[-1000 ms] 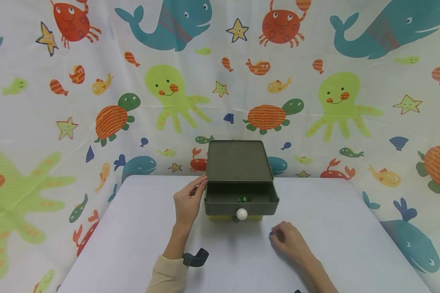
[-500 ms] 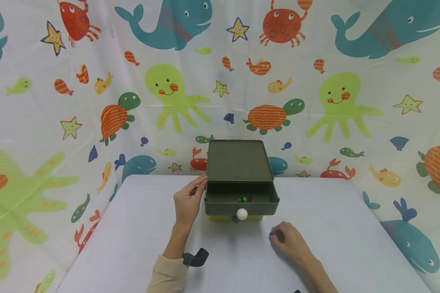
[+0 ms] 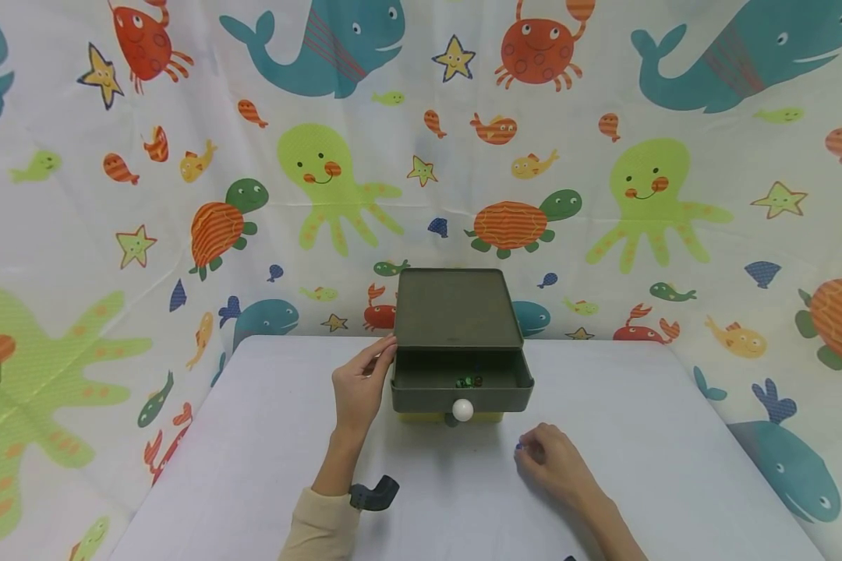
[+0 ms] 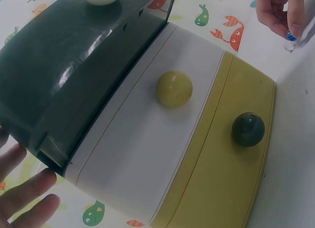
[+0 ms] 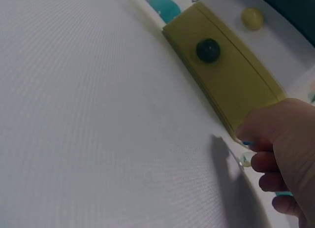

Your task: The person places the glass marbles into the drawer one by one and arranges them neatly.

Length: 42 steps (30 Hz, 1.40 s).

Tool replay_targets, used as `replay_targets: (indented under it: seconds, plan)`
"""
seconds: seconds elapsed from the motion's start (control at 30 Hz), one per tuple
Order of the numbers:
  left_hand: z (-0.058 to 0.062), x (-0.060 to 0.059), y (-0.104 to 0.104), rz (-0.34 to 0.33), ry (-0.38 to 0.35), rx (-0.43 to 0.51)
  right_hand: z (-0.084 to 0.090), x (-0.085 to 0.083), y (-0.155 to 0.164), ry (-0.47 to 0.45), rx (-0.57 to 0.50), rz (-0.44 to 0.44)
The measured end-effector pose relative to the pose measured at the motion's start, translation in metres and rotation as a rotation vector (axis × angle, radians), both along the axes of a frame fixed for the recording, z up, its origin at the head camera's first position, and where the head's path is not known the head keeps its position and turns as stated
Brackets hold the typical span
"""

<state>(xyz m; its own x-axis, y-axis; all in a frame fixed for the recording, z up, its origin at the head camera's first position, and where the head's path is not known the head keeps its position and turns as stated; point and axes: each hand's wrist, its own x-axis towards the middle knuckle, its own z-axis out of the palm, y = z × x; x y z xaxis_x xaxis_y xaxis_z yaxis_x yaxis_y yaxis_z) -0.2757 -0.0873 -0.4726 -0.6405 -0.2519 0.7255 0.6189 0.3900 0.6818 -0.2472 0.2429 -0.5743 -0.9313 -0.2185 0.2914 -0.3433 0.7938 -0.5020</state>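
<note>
A small chest of drawers (image 3: 456,312) stands at the back middle of the white table (image 3: 252,436). Its dark green top drawer (image 3: 494,396) with a white knob (image 3: 462,409) is pulled out, and green marbles (image 3: 468,381) lie inside. My left hand (image 3: 358,389) rests with straight fingers (image 4: 24,198) against the chest's left side. My right hand (image 3: 522,449) sits on the table in front and right of the chest, pinching a small blue marble (image 4: 291,36). A clear marble (image 5: 244,160) lies on the table under its fingertips.
Below the green drawer are a white drawer with a yellow knob (image 4: 174,88) and a yellow drawer with a dark green knob (image 4: 248,129), both pushed in. A sea-animal curtain (image 3: 603,195) hangs close behind and beside the table.
</note>
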Motion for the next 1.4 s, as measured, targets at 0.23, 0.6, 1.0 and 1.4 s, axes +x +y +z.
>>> replay_targets:
  seconds: [0.23,0.6,1.0,1.4]
  plan:
    - [0.002,0.001,0.001,-0.001,-0.004,0.014,0.003,0.001,0.000,-0.001,0.008,-0.006]
    - [0.000,-0.002,0.002,0.027,-0.001,-0.002,0.011,0.003,-0.002,0.002,0.006,-0.039]
    - [0.000,-0.001,-0.001,-0.003,0.002,-0.008,0.016,0.003,0.002,0.121,-0.013,-0.016]
    - [0.000,-0.001,-0.001,-0.006,-0.013,-0.013,0.024,0.003,0.004,0.136,-0.009,-0.035]
